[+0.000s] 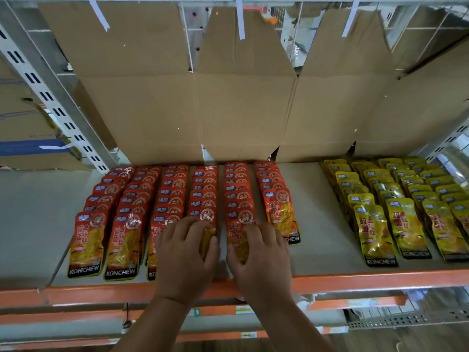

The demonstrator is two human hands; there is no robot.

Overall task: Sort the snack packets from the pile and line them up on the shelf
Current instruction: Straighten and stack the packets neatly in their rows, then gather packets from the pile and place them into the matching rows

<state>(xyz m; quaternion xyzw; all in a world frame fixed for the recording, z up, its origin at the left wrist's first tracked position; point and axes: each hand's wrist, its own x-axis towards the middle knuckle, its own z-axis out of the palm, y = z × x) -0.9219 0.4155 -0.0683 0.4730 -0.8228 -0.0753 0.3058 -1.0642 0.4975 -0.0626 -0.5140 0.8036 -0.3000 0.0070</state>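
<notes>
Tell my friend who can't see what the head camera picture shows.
A person's left hand and right hand each hold a front packet in six neat rows of red snack packets on a shelf. Rows of yellow packets sit to the right, with cardboard behind.

I'm wearing just one wide-angle cam on my head; it's looking forward and down, hovering pretty close over the front of the shelf (309, 204).

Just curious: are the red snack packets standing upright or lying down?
Lying down: the red snack packets overlap like shingles on the shelf, only front ones showing whole.
</notes>
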